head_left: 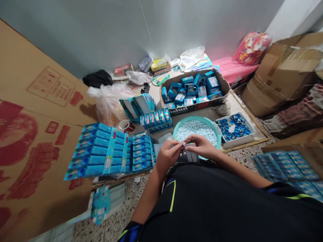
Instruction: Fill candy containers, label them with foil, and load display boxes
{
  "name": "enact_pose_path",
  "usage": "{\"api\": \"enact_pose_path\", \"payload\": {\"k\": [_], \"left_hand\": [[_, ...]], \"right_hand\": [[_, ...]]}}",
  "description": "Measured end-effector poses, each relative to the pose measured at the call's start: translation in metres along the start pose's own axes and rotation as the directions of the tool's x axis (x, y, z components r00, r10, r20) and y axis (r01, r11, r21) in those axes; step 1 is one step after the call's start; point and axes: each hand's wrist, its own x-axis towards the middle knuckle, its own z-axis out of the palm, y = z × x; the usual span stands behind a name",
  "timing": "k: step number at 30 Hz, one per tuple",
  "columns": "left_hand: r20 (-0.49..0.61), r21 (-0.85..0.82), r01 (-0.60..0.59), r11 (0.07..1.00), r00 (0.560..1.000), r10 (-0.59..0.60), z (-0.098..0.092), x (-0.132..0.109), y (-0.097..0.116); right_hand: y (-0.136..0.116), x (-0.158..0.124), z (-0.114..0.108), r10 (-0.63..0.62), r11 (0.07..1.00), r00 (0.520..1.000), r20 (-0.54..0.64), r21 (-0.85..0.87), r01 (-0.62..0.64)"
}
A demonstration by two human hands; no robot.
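The left hand point(168, 155) is curled, its fingertips pinched on the left edge of a small flat grey-and-silver piece point(188, 155), which we read as an unfolded carton blank, though its print is too blurred to confirm. The right hand point(201, 145) grips the same piece from the right, thumb and forefinger closed on its upper edge. We see both hands meeting just in front of the person's black shirt point(227, 205), with the piece held between them above the near rim of a teal basin point(216, 130). The basin holds a heap of small pale blue pellets point(195, 129). Just right of the basin sits a shallow white tray point(246, 137) of blue ring-shaped caps point(233, 126). Behind the basin stands an open cardboard box point(222, 84) filled with small blue cartons. To the left, long blue cartons point(101, 151) lie stacked in rows, with shorter blue cartons point(142, 151) beside them and a row of upright ones point(156, 117) further back. A large brown cardboard sheet point(30, 134) with red print leans at far left
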Motion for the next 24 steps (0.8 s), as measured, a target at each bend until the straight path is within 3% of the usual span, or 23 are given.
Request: {"api": "enact_pose_path", "payload": {"k": [8,14,20,24], "left_hand": [[-0.048,-0.006,0.047,0.999,0.998,-0.047,0.004,-0.019,0.006],[-0.016,-0.013,0.112,0.994,0.994,-0.112,0.004,-0.026,0.015],[-0.017,-0.148,0.283,0.948,0.957,-0.289,0.004,-0.021,0.016],[0.010,-0.113,0.236,0.965,0.972,-0.236,0.006,-0.019,0.013]], "right_hand": [[0.008,-0.002,0.001,0.144,0.983,0.988,0.057,0.111,-0.149],[0.007,-0.004,0.004,0.214,0.964,0.974,0.073,0.144,-0.222],[0.005,-0.005,0.006,0.225,0.959,0.973,0.051,0.166,-0.230],[0.007,-0.007,0.006,0.258,0.948,0.966,0.006,0.191,-0.255]]}}
